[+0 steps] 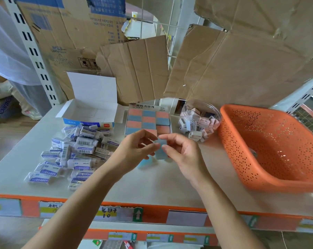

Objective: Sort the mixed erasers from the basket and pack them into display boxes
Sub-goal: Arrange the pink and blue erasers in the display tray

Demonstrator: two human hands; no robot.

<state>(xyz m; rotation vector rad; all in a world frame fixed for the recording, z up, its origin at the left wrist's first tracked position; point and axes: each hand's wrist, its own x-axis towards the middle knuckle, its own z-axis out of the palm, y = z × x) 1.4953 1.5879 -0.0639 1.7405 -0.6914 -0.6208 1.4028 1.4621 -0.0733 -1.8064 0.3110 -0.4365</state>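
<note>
Right: orange basket [270,144], edge cut off by frame. Left: wrapped pile [74,155], sleeves read "ERASER". Far centre: checkered display box [148,121], Korean header. My left hand [134,150] and right hand [182,153] pinch blue eraser [160,151] just near that box, right edge hidden behind my fingers.

We see a perforated orange plastic basket [270,150]; just left of it a clear glossy plastic tub [202,108], behind it creased matt cardboard [242,72], and well left shiny film-wrapped erasers [76,153] on the smooth table [152,186].
</note>
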